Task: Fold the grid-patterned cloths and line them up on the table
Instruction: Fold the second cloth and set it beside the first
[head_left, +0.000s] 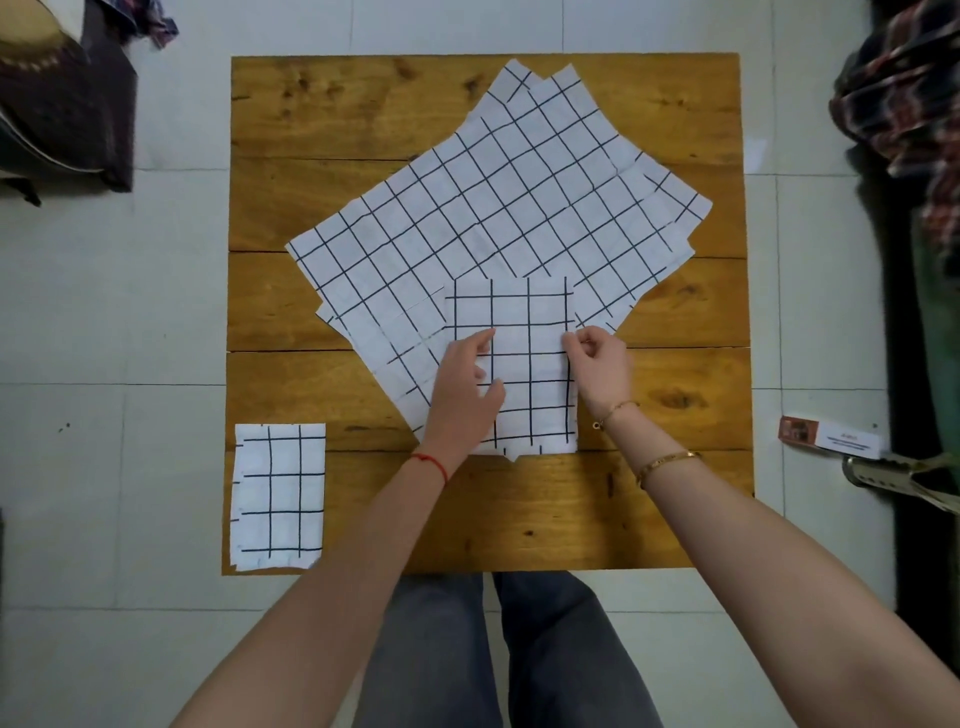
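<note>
Several unfolded grid cloths (498, 208) sit stacked and skewed diagonally across the wooden surface (311, 130), corners pointing toward the far edge and off to the sides. On the stack's near corner lies the half-folded cloth (519, 332), squared up with the surface edges, long axis running from the stack toward the person. One finished folded cloth (280, 493) sits well apart from the stack at the near left corner of the surface, long axis also pointing near-to-far.

Left hand (465, 389) lies flat with fingers straight, pressing the half-folded cloth on its left part. Right hand (597, 364) has its grip pinched on that cloth's right edge, fingers curled.

What could go sideways, I reckon: the right-hand pinch might snag the top sheet of the stack underneath, since the edges overlap there, and drag the pile along. Also if the left palm slips, the layers shift and the grid lines won't match up, so the fold ends up crooked.
</note>
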